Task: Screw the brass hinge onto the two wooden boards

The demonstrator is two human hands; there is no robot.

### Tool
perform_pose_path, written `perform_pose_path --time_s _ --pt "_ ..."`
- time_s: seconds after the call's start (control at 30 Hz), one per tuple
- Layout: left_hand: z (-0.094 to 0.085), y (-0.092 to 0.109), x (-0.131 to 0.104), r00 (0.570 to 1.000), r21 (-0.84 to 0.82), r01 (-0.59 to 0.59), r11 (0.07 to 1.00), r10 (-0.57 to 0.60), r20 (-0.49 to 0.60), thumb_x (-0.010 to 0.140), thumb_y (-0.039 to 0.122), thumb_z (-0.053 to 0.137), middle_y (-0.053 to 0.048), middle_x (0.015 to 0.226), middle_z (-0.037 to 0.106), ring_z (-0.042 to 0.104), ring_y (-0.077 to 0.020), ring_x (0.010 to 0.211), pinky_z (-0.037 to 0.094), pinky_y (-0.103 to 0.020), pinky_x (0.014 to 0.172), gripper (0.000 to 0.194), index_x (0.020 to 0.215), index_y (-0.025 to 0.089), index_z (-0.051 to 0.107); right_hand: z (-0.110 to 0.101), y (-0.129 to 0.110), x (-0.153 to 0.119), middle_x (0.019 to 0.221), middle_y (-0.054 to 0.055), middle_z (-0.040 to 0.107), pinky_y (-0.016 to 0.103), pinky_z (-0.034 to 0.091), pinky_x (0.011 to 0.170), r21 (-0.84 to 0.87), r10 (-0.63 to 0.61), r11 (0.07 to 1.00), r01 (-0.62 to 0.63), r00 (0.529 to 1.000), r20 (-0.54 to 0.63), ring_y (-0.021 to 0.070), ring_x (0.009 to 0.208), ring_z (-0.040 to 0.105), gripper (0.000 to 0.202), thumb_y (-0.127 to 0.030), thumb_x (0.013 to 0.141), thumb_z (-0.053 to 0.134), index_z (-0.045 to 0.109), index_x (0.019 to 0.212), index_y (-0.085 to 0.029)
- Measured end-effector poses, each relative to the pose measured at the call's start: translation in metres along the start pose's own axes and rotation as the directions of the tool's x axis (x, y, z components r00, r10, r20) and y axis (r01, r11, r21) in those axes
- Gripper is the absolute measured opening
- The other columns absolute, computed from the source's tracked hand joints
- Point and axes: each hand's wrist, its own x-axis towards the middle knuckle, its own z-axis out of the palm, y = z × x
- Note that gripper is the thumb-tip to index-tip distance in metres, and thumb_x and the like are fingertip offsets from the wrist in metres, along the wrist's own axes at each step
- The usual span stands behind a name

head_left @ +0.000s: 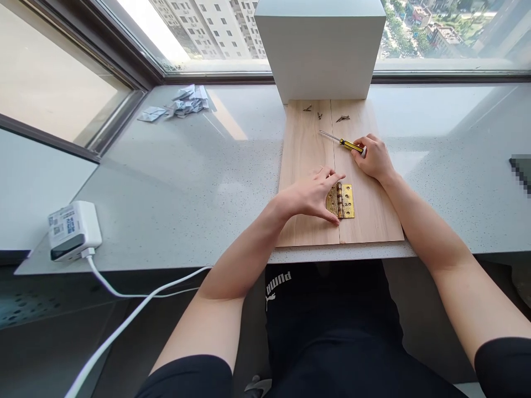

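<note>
Two light wooden boards (307,138) lie side by side on the counter, a thin seam between them. A brass hinge (347,201) rests unfolded near their front edge, its barrel close to the seam. My left hand (315,193) is at the hinge's left leaf, thumb and fingers spread around it and partly covering it. My right hand (373,157) is closed on the handle end of a yellow and black screwdriver (346,143), whose tip points left and away. Small screws (343,118) lie in little groups at the boards' far end.
A white box (323,55) stands behind the boards at the window. Crumpled papers (191,101) lie at the back left. A white device (74,229) with a cable sits at the left on the counter (186,193). A dark object (521,171) is at the far right.
</note>
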Motion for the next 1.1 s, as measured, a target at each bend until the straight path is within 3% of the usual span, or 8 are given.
perform_pose_path --time_s 0.17,0.27,0.33,0.4,0.47,0.53,0.7,1.1 --pt "-0.002 -0.002 0.002 1.0 0.009 -0.016 1.0 0.016 0.021 0.077 0.077 0.108 -0.021 0.157 0.069 0.064 -0.0479 0.151 0.053 -0.056 0.134 0.109 0.161 0.019 0.07 -0.012 -0.012 -0.009 0.147 0.022 0.076 0.055 0.063 0.112 0.024 0.026 0.999 -0.026 1.0 -0.011 0.035 0.114 0.075 0.041 -0.03 0.105 0.073 0.079 0.143 -0.018" --pt "-0.005 -0.001 0.002 1.0 -0.017 -0.008 1.0 0.009 0.027 0.079 0.076 0.106 -0.02 0.153 0.07 0.065 -0.0466 0.146 0.054 -0.056 0.13 0.099 0.152 0.019 0.071 -0.03 -0.025 -0.026 0.151 0.021 0.074 0.055 0.062 0.11 0.054 -0.027 0.998 0.026 1.0 0.009 0.0333 0.111 0.073 0.042 -0.038 0.105 0.079 0.077 0.143 -0.02" --pt "-0.005 0.0 0.002 1.0 -0.028 0.006 1.0 -0.006 0.031 0.079 0.075 0.106 -0.02 0.152 0.071 0.065 -0.0471 0.147 0.054 -0.056 0.13 0.098 0.15 0.018 0.07 -0.041 -0.033 -0.04 0.146 0.018 0.076 0.054 0.062 0.107 0.136 -0.11 0.986 0.092 0.985 0.135 0.0321 0.109 0.072 0.044 -0.052 0.104 0.084 0.077 0.137 -0.024" --pt "-0.005 0.001 0.001 0.999 -0.035 0.016 0.999 -0.015 0.034 0.077 0.074 0.107 -0.021 0.153 0.071 0.064 -0.0482 0.15 0.054 -0.055 0.13 0.101 0.152 0.018 0.068 -0.048 -0.038 -0.05 0.142 0.016 0.078 0.053 0.063 0.105 0.219 -0.169 0.97 0.102 0.934 0.315 0.0333 0.112 0.072 0.056 -0.065 0.097 0.089 0.077 0.135 -0.025" --pt "-0.006 0.002 0.0 1.0 -0.031 0.019 0.999 -0.019 0.024 0.075 0.075 0.109 -0.021 0.153 0.071 0.064 -0.0487 0.151 0.054 -0.055 0.13 0.102 0.149 0.018 0.068 -0.049 -0.041 -0.056 0.139 0.016 0.078 0.055 0.064 0.108 0.235 -0.184 0.968 0.085 0.876 0.446 0.0362 0.118 0.073 0.069 -0.07 0.087 0.095 0.077 0.136 -0.025" --pt "-0.007 0.003 -0.002 0.999 -0.014 0.033 0.999 -0.033 0.009 0.073 0.076 0.112 -0.019 0.15 0.072 0.066 -0.0485 0.147 0.055 -0.055 0.128 0.098 0.141 0.02 0.07 -0.047 -0.043 -0.058 0.137 0.016 0.077 0.057 0.063 0.113 0.201 -0.175 0.976 0.083 0.847 0.502 0.0388 0.122 0.075 0.073 -0.07 0.082 0.098 0.078 0.136 -0.025" --pt "-0.011 0.003 -0.006 0.996 0.016 0.093 0.996 -0.094 0.005 0.067 0.075 0.116 -0.016 0.135 0.074 0.072 -0.0459 0.132 0.059 -0.054 0.12 0.09 0.125 0.021 0.074 -0.043 -0.047 -0.058 0.128 0.015 0.077 0.057 0.061 0.115 0.135 -0.165 0.985 0.107 0.82 0.548 0.0405 0.125 0.074 0.058 -0.063 0.084 0.096 0.079 0.125 -0.026" --pt "-0.013 0.005 -0.007 0.996 -0.018 0.092 0.996 -0.092 0.002 0.066 0.074 0.113 -0.015 0.133 0.075 0.072 -0.0462 0.129 0.06 -0.056 0.117 0.084 0.12 0.024 0.073 -0.043 -0.05 -0.057 0.127 0.014 0.078 0.055 0.061 0.11 0.14 -0.154 0.986 0.091 0.815 0.559 0.0386 0.121 0.075 0.055 -0.06 0.084 0.098 0.078 0.122 -0.027"
